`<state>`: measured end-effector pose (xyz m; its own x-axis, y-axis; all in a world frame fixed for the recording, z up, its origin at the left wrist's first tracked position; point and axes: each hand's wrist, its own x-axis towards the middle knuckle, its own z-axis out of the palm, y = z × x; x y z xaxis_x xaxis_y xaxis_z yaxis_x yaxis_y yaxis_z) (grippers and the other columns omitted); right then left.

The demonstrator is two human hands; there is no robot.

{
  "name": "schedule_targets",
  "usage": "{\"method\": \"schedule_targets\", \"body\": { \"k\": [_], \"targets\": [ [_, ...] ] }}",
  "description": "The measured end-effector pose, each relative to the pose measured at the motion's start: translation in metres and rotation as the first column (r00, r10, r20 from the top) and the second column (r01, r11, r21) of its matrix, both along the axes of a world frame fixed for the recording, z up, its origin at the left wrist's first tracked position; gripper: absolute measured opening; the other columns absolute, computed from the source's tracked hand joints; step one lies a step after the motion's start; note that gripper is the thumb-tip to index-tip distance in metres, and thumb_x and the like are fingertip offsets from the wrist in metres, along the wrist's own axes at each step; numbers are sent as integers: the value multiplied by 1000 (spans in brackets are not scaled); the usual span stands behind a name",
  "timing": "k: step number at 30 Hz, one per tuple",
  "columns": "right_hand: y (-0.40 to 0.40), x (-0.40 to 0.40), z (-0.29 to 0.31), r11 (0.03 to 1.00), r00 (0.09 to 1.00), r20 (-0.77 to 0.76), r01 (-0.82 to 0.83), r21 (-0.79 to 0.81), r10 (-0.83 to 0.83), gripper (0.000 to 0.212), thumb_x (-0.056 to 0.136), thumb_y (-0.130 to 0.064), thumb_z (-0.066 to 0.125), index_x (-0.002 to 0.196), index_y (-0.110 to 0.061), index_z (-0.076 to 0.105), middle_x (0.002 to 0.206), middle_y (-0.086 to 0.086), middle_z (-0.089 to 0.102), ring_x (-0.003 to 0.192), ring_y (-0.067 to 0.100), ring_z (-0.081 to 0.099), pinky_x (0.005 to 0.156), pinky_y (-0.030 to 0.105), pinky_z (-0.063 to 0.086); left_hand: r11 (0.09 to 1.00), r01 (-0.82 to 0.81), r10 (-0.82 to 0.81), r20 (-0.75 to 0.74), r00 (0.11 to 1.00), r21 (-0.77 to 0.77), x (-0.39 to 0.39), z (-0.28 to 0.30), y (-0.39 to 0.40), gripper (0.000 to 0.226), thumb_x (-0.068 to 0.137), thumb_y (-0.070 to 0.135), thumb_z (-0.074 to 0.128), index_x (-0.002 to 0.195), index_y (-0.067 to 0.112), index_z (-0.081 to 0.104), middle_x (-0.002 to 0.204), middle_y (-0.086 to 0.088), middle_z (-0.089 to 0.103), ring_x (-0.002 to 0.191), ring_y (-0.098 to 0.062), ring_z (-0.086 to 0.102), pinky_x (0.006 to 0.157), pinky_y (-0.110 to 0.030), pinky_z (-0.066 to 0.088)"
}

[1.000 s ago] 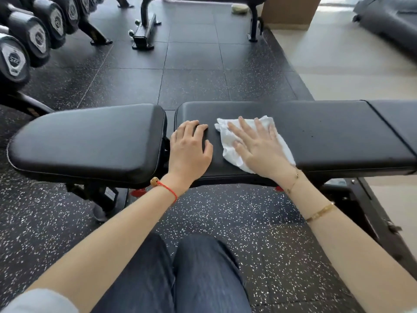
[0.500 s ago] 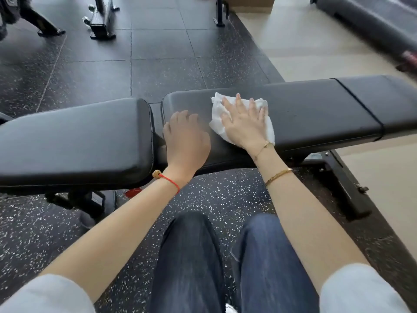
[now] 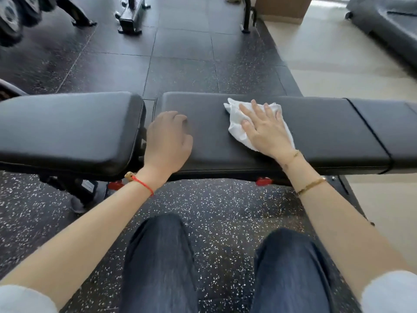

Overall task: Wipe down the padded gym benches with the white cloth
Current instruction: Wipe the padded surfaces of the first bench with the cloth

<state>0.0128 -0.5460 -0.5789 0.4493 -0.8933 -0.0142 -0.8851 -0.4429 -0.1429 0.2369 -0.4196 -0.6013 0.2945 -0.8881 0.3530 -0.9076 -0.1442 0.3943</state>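
Nearest, at 6 o'clock: two knees in dark jeans over speckled black rubber flooring. Rising from the lower corners, two bare forearms with pale sleeves pushed back; red string bracelet on the left wrist, gold bracelets on the right.

Across the middle, from 9 to 3 o'clock: black padded bench, its long pad beside a separate seat pad, narrow gap between. Left hand resting palm down on the long pad just right of that gap, fingers loosely curled, holding nothing. Right hand laid flat with fingers spread, pressing the crumpled white cloth onto the pad; cloth showing past the fingertips and thumb side.

Beyond, toward 12 o'clock: dark floor tiles, another bench frame's metal feet, blurred dumbbells at 10 o'clock, pale flooring and a dark mat at 2 o'clock.
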Motion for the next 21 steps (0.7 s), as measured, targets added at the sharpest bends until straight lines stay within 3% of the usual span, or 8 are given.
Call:
{"method": "schedule_targets", "body": {
  "k": [3, 7, 11, 16, 21],
  "targets": [
    [-28, 28, 2, 1000, 1000, -28, 10, 16, -9, 52, 105, -45, 19, 156, -43, 12, 167, -1, 5, 153, 30, -1, 121, 55, -5, 1000, -21, 20, -45, 999, -14, -1, 1, 0, 40, 84, 21, 54, 124, 16, 59, 134, -3, 54, 133, -22, 42, 107, -41, 34],
    [-4, 52, -2, 973, 973, -21, -229, -6, 229, 53, 104, -47, 20, 156, -42, 13, 167, -1, 5, 153, 30, -3, 120, 55, -8, 999, -31, 27, -98, 995, -45, -5, 6, 2, 41, 83, 21, 54, 123, 18, 62, 133, -1, 56, 130, -21, 45, 110, -41, 36],
    [11, 7, -5, 927, 926, 30, -375, -29, 375, 52, 104, -47, 23, 156, -43, 13, 167, -5, 6, 153, 26, -2, 122, 49, -10, 999, -33, 32, -50, 998, -16, -11, 9, 4, 40, 87, 14, 56, 126, 15, 61, 135, -3, 56, 131, -21, 45, 112, -39, 36],
    [-34, -57, -2, 961, 961, -2, -275, -32, 275, 51, 105, -45, 18, 155, -44, 11, 167, -6, 6, 153, 25, -1, 122, 49, -6, 995, -63, 57, 81, 995, 83, -28, 18, 3, 40, 91, 5, 50, 130, 5, 58, 139, -15, 55, 132, -30, 47, 117, -40, 31],
    [-47, -43, 0, 973, 971, -65, -231, -12, 229, 53, 104, -44, 15, 157, -41, 7, 167, -1, 1, 153, 29, -4, 120, 55, -7, 994, -95, 95, 4, 995, 46, -66, 34, -1, 38, 90, 7, 52, 126, 11, 62, 131, -8, 61, 128, -25, 52, 113, -38, 34]
  ]
}}
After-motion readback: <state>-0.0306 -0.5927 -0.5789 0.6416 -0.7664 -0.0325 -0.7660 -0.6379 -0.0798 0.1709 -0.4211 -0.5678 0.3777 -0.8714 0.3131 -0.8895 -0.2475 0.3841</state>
